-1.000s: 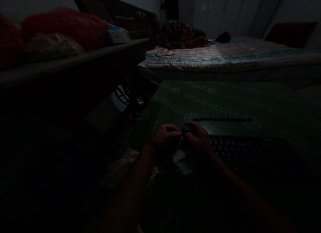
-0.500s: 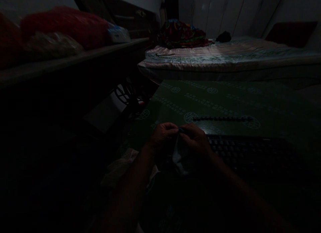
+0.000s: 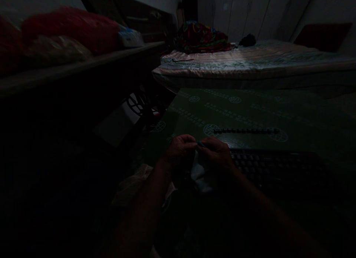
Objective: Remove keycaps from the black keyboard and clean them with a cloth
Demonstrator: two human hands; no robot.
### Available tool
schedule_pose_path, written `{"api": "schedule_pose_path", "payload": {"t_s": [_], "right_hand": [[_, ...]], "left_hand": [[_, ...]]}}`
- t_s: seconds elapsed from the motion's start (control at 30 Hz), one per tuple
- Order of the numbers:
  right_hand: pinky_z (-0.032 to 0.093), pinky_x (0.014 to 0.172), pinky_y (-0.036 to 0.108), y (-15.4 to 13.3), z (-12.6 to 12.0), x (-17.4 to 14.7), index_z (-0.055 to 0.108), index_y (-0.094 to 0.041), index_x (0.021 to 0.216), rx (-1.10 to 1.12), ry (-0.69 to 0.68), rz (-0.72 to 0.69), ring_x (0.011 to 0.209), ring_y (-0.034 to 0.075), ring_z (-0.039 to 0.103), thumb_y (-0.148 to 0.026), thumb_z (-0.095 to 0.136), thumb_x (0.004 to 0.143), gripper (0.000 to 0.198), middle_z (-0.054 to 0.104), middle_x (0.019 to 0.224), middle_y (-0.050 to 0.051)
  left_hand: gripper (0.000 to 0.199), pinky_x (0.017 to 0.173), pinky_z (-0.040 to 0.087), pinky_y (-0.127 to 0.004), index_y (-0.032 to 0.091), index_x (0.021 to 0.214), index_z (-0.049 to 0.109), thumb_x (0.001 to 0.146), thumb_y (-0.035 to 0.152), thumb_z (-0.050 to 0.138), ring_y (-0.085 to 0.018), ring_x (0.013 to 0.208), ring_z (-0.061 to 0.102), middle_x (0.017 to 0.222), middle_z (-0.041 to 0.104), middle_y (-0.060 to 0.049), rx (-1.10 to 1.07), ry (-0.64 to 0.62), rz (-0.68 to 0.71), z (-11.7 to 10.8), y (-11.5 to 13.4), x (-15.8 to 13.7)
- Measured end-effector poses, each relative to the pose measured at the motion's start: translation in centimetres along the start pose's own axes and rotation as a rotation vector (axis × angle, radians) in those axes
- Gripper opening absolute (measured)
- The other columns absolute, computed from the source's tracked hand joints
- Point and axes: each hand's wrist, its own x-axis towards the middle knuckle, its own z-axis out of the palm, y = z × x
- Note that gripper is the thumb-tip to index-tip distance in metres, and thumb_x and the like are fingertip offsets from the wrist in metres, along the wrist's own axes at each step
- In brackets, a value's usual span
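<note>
In dim light, my left hand and my right hand meet over the near part of a green table. Both are closed, pinching a pale blue-grey cloth whose loose end hangs below my right hand. A bunched bit of it shows between the fingertips; whether a small piece is inside, I cannot tell. A black keyboard lies just right of my right hand. Beyond it runs a row of small dark pieces, looking like keycaps. Beside my left forearm lies a crumpled light cloth.
The green tabletop bears printed globes and lettering. Along the left stands a shelf with red bags and a white-and-blue pack. A bed with a patterned blanket is at the back.
My fingers have shifted slightly at the pinch, and a little more of the blue-grey cloth shows between the fingertips. The keyboard and the row of pieces stay in place.
</note>
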Motion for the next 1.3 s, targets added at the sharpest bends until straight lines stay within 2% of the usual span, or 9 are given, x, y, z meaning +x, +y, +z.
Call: {"api": "schedule_pose_path", "payload": {"t_s": [0.3,0.47,0.57,0.73,0.83,0.97,1.1,1.23,1.3], "right_hand": [[0.047,0.062,0.027,0.09,0.03,-0.06,0.069,-0.020,0.076,0.143,0.024,0.142,0.069,0.016,0.060,-0.034,0.066,0.071,0.015,0.064,0.073,0.001],[0.046,0.060,0.026,-0.29,-0.19,0.17,0.067,-0.018,0.071,0.123,0.067,0.208,0.066,0.016,0.059,-0.035,0.064,0.071,0.018,0.064,0.068,0.001],[0.047,0.062,0.026,-0.34,-0.23,0.22,0.069,-0.018,0.079,0.125,0.089,0.199,0.070,0.016,0.060,-0.036,0.062,0.073,0.020,0.067,0.075,0.002],[0.047,0.068,0.027,0.00,-0.07,0.07,0.070,-0.020,0.086,0.109,0.014,0.106,0.076,0.017,0.061,-0.032,0.062,0.073,0.020,0.068,0.082,0.003],[0.047,0.061,0.026,0.00,0.02,0.04,0.069,-0.018,0.081,0.160,0.003,0.170,0.068,0.015,0.060,-0.030,0.061,0.071,0.018,0.067,0.075,0.001],[0.044,0.053,0.023,-0.26,0.04,0.18,0.070,-0.017,0.075,0.195,0.029,0.251,0.059,0.014,0.057,-0.032,0.062,0.067,0.019,0.065,0.065,0.000],[0.045,0.058,0.024,-0.38,0.01,0.41,0.070,-0.018,0.079,0.117,0.096,0.218,0.065,0.015,0.059,-0.029,0.061,0.067,0.019,0.066,0.070,0.001],[0.045,0.057,0.024,-0.06,0.14,0.44,0.067,-0.018,0.093,0.132,0.134,0.192,0.063,0.013,0.058,-0.028,0.061,0.067,0.028,0.067,0.075,0.001],[0.045,0.058,0.024,0.15,0.21,0.34,0.067,-0.019,0.092,0.136,0.129,0.169,0.065,0.014,0.059,-0.028,0.060,0.070,0.025,0.067,0.077,0.001]], "left_hand": [[0.030,0.051,0.043,-0.022,0.014,0.068,0.059,0.048,0.019,0.081,-0.009,0.048,0.057,0.057,0.060,0.003,-0.025,-0.012,-0.009,-0.06,-0.08,0.05],[0.032,0.052,0.045,-0.022,0.014,0.068,0.058,0.047,0.017,0.081,-0.011,0.051,0.059,0.061,0.063,0.002,-0.056,-0.008,-0.004,0.04,0.03,-0.02],[0.030,0.051,0.044,-0.022,0.014,0.069,0.058,0.048,0.017,0.081,-0.011,0.050,0.058,0.059,0.062,0.002,-0.044,-0.004,-0.003,-0.01,-0.09,0.06],[0.029,0.050,0.043,-0.021,0.014,0.070,0.060,0.049,0.019,0.080,-0.009,0.049,0.057,0.058,0.061,0.003,0.014,-0.013,0.007,-0.25,-0.38,0.22],[0.028,0.051,0.043,-0.021,0.014,0.070,0.061,0.049,0.018,0.080,-0.009,0.050,0.057,0.059,0.061,0.003,0.058,-0.041,0.024,-0.28,-0.39,0.15],[0.026,0.052,0.043,-0.021,0.014,0.069,0.061,0.050,0.018,0.079,-0.009,0.051,0.057,0.060,0.062,0.003,0.080,-0.071,0.038,-0.15,-0.35,-0.02],[0.027,0.053,0.043,-0.021,0.014,0.069,0.061,0.050,0.017,0.079,-0.009,0.053,0.057,0.062,0.061,0.003,0.074,-0.048,0.041,-0.03,-0.32,-0.12],[0.028,0.054,0.043,-0.021,0.014,0.070,0.061,0.049,0.016,0.080,-0.009,0.054,0.057,0.064,0.062,0.003,0.047,-0.053,0.049,0.07,-0.22,-0.09],[0.029,0.054,0.043,-0.021,0.014,0.070,0.060,0.049,0.017,0.080,-0.009,0.054,0.057,0.064,0.062,0.003,0.047,-0.042,0.047,0.10,-0.23,-0.02]]}}
